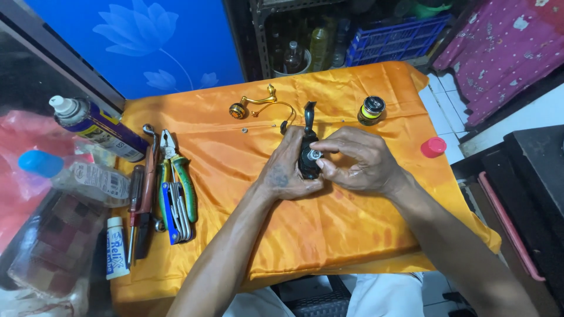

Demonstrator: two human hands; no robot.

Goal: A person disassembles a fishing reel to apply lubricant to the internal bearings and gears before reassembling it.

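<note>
Both hands meet over the middle of the surface [376,229], which is draped in orange cloth. Left hand [288,170] wraps around the side of a black fishing reel body [308,154], fingers curled against it, holding it upright just above the cloth. Right hand [358,161] comes in from the other side, its thumb and forefinger pinched on a small round silver part [315,155] at the face of the reel body; the remaining fingers are bent and rest close along the reel.

Toward the far edge lies a gold handle [254,104] with a thin wire arm curving from it, and a small washer sits on the cloth just beside it. Near the far right corner stands a spool [371,110] wound with yellow-green line. A pink cap [433,147] sits at the right edge.

Along the left edge lie pliers [176,170] with green grips, a folding set of hex keys [175,217] in a blue holder, and a red-handled screwdriver [135,205]. A blue spray can [100,126] lies off the far left corner, and a small white tube [116,246] rests near the left edge, close to the near corner.
</note>
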